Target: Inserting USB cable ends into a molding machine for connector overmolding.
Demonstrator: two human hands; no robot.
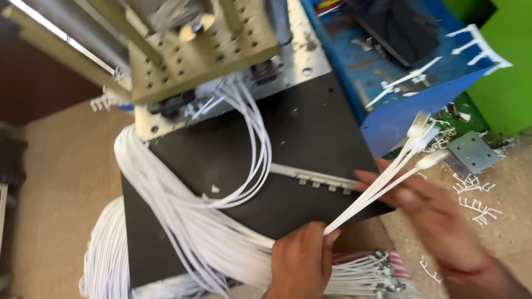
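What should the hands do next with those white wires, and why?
Probably carry the few white cables toward the row of metal plugs on the black plate. The right hand and the left hand already stretch them out, with their ends free.

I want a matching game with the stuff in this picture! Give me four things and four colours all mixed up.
Things:
1. cables in the two hands
2. flat plate under the cables
3. tray at the top right
4. wall at the far right

Colours:
A. blue
B. white
C. green
D. black

Pairs: 1-B, 2-D, 3-A, 4-C
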